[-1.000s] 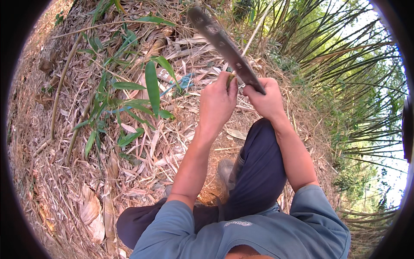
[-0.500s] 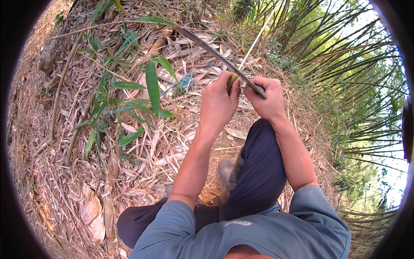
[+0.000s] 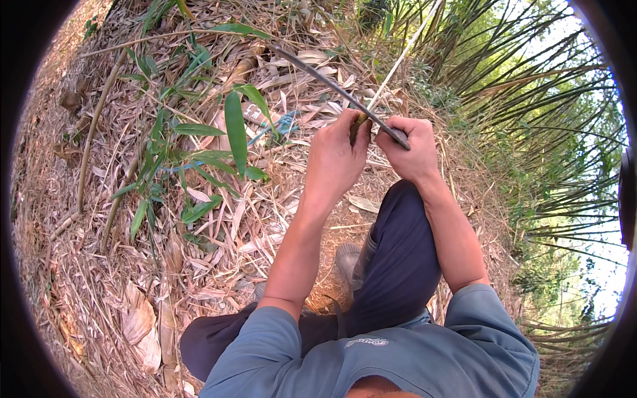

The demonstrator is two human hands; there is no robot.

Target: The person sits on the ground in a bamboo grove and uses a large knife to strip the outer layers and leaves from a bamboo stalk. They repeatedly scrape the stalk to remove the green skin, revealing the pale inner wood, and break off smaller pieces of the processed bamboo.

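My left hand (image 3: 337, 149) is closed, its thumb and fingers pinching the yellow-green end of a bamboo strip (image 3: 400, 62). The strip's pale length runs away up and to the right. Beside it my right hand (image 3: 413, 151) is closed round the near end of a long dark knife (image 3: 318, 75), seen almost edge-on. The blade slants up and left, crossing the strip just above my left fingers. My right fingers hide the handle. Both hands are above and just beyond my raised right knee.
Dry bamboo leaves (image 3: 219, 265) cover the ground. Green leafy shoots (image 3: 235, 132) rise at the left, near blue cord (image 3: 285, 124) and a printed packet (image 3: 255, 115). Dense bamboo stems (image 3: 564, 166) stand at the right. My dark-trousered leg (image 3: 398, 259) is bent below my hands.
The pale strip has shifted slightly up and right against the blade. The knife's far end has dipped slightly. Both hands stay nearly where they were.
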